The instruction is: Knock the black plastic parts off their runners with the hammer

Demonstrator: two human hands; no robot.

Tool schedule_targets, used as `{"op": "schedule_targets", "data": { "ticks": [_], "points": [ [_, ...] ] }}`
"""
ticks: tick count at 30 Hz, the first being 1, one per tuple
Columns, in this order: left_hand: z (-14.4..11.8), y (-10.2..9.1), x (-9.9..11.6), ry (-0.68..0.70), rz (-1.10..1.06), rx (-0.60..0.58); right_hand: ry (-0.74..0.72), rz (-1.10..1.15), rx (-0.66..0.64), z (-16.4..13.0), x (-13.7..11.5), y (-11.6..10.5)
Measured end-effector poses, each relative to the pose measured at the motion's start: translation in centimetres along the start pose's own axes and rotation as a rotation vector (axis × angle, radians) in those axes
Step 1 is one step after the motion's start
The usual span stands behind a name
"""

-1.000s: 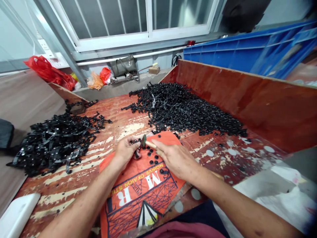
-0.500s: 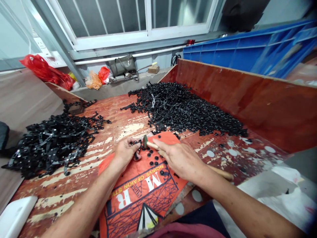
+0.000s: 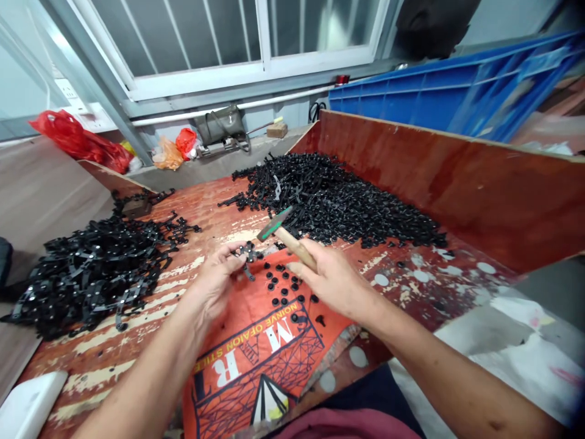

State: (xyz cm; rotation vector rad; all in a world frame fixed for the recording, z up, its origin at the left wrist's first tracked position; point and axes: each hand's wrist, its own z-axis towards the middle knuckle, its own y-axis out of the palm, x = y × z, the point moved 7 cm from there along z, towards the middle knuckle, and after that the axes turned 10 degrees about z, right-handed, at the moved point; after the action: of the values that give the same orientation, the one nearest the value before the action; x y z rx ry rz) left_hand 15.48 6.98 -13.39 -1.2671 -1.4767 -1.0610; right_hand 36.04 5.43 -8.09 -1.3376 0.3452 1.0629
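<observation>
My right hand (image 3: 326, 271) is closed round the wooden handle of a hammer (image 3: 292, 241). The hammer's dark head, edged with green, is raised to the upper left of that hand. In the fingers of my left hand (image 3: 222, 271) is a black jointed part (image 3: 249, 253) with round studs, held over the far edge of an orange printed cloth (image 3: 269, 347). Several small black round caps (image 3: 284, 291) lie loose on the cloth between and below my hands.
A large heap of black parts (image 3: 320, 195) spreads at the back right, against a reddish wooden board (image 3: 411, 152). Jointed black pieces are heaped (image 3: 100, 262) on the left. Behind the board stands a blue crate (image 3: 411, 91). A white object (image 3: 34, 396) lies at lower left.
The hammer has lifted away from the part, and its head now points up and left. My right hand has turned with it. My left hand keeps the part, which shows more openly.
</observation>
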Motion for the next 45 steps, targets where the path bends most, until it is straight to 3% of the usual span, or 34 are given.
{"op": "schedule_targets", "data": {
  "ticks": [4, 7, 11, 13, 15, 16, 19, 21, 24, 27, 33, 37, 45],
  "points": [
    [-1.0, 2.8, 0.6, 0.027, -0.149, 0.043, 0.024, 0.118, -0.093, 1.1, -0.8, 1.2],
    [-1.8, 3.9, 1.0, 0.059, 0.01, 0.005, 0.007, 0.176, -0.077, 2.1, -0.5, 1.8],
    [-3.0, 1.0, 3.2, 0.172, 0.608, 0.068, 0.03, 0.247, -0.072, 3.5, 0.6, 1.5],
    [-3.6, -0.8, 5.1, 0.301, 0.799, 0.17, 0.041, 0.303, -0.112, 4.1, 0.8, 1.6],
    [-3.9, -1.1, 6.1, 0.378, 0.873, 0.15, 0.033, 0.367, -0.168, 4.7, 0.4, 2.2],
    [-3.8, -0.8, 5.9, 0.365, 0.856, 0.072, 0.022, 0.396, -0.195, 5.0, 0.0, 2.5],
    [-3.3, 1.0, 3.4, 0.159, 0.623, -0.235, -0.015, 0.442, -0.244, 5.4, -1.0, 3.2],
    [-2.7, 1.5, 2.2, 0.067, 0.528, -0.289, -0.027, 0.44, -0.241, 5.3, -1.3, 2.9],
    [-0.9, 0.6, 1.9, 0.123, 0.571, -0.143, -0.042, 0.344, -0.167, 4.2, -0.5, 1.0],
    [1.2, -0.6, 2.0, 0.232, 0.736, -0.004, 0.02, 0.147, -0.073, 1.9, 2.2, -0.9],
    [3.3, -0.8, 0.4, 0.277, 0.953, 0.064, 0.187, 0.121, -0.056, -4.1, 7.7, -0.8],
    [3.7, -1.4, -0.4, 0.27, 0.978, 0.097, 0.224, 0.183, -0.081, -5.6, 8.1, -0.4],
    [4.8, -2.7, -2.3, 0.211, 0.929, 0.118, 0.233, 0.195, -0.09, -5.2, 8.5, -0.1]
  ]
}}
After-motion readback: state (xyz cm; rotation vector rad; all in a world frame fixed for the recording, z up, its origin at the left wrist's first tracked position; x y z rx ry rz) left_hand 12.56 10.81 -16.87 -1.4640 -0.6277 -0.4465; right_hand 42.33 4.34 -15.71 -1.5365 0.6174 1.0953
